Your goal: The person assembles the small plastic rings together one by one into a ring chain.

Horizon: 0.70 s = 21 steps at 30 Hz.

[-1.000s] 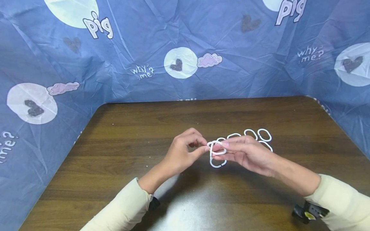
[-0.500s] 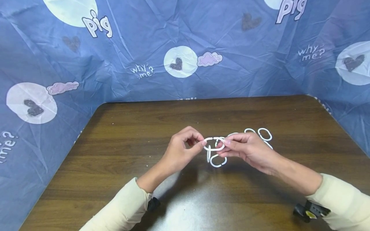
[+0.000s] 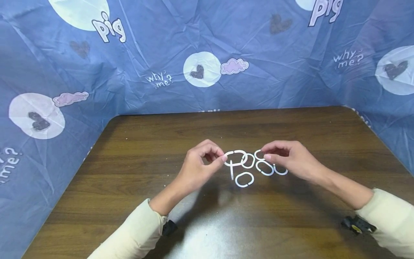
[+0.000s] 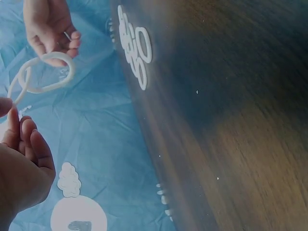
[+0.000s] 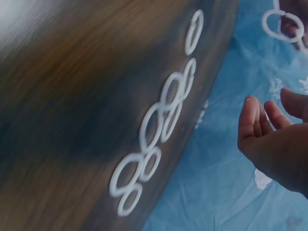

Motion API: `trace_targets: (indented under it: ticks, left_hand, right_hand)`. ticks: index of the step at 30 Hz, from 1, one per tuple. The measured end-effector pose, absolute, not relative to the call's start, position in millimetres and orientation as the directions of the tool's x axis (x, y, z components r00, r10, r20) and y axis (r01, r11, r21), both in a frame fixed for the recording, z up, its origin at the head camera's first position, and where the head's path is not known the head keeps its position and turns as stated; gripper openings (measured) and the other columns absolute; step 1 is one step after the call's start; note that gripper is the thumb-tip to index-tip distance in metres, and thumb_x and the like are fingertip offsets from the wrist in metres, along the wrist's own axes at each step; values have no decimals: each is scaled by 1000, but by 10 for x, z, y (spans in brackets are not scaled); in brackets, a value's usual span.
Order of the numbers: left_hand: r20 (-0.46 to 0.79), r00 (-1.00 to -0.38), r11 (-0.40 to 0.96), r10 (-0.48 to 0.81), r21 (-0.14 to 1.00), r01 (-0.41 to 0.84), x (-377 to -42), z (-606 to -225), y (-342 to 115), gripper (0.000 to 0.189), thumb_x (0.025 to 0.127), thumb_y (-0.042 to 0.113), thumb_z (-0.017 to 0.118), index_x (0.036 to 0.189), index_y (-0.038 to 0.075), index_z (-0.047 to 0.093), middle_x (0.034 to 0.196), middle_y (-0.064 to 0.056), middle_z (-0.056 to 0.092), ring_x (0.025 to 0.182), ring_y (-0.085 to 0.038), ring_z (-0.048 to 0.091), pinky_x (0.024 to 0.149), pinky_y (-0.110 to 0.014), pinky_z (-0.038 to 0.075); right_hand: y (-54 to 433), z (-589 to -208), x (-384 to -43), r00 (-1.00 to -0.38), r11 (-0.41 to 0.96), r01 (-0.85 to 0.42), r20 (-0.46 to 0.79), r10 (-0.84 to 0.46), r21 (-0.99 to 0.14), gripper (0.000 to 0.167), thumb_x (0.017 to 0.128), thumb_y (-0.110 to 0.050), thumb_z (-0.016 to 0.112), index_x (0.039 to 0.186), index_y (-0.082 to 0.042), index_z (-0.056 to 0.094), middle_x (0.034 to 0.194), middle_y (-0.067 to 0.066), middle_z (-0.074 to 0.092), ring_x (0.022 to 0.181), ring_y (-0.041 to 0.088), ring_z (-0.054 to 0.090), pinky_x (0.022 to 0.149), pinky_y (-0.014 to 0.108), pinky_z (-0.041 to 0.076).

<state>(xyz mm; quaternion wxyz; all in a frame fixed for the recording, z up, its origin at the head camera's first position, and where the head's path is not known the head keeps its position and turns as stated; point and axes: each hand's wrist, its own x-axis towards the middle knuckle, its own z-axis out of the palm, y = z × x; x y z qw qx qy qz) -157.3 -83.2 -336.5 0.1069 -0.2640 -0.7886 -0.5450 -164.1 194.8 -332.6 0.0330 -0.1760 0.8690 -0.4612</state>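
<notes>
My left hand (image 3: 198,163) pinches the end of a white oval plastic link (image 3: 238,165), which has a small gap in its side. From it hangs a second link (image 3: 231,173), seen edge-on in the head view. Looped together, the two links (image 4: 72,72) show above the table in the left wrist view. My right hand (image 3: 295,158) hovers over the loose links at right, thumb and fingertips apart. Nothing is between its loosely bent fingers (image 5: 248,118) in the right wrist view. Part of the loose links is hidden behind this hand in the head view.
Several loose white links (image 5: 142,132) lie in a cluster on the brown wooden table (image 3: 145,144). One link (image 3: 237,180) lies closer to me, apart from the rest. A blue printed cloth (image 3: 155,43) hangs around the table's far sides.
My right hand has let go of the link and moved right, its fingers parting. My left hand keeps the linked pair and has shifted slightly left.
</notes>
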Motion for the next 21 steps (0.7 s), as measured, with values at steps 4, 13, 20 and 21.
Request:
trace_targets:
  ticks: [4,13,20,21]
  left_hand:
    - [452,-841,265,297,807,528,-1578,-3372,-841,7,83,4,72,81,9,66,82,2,60,73,-12,55,66,-25,48]
    - [457,-838,265,298,804,533,-1584,-3382,-845,7,83,5,72,82,8,67,82,2,61,73,-12,55,66,-25,48]
    - [459,-835,265,304,801,537,-1584,-3382,-850,7,83,5,73,82,9,67,82,2,60,73,-12,55,65,-24,48]
    - [459,-834,263,305,801,537,-1583,-3382,-850,7,83,5,73,82,9,67,82,2,60,73,-12,55,65,-24,47]
  right_hand:
    - [2068,-3410,-1712,-917,601,-377,192,-349,-705,20,87,-12,71,107,-7,69,92,2,69,80,10,61,69,21,49]
    - [2297,-3507,-1787,-890,632,-455,290,-353,-627,21,84,-5,73,104,-3,69,90,6,68,78,6,59,68,19,48]
    - [2468,-3570,-1830,-882,659,-471,304,-359,-587,27,81,-9,76,108,-6,68,91,5,66,77,6,58,66,19,47]
    - [2492,-3580,-1837,-877,660,-480,309,-367,-578,29,81,-8,77,108,-6,68,90,4,65,77,8,58,66,19,47]
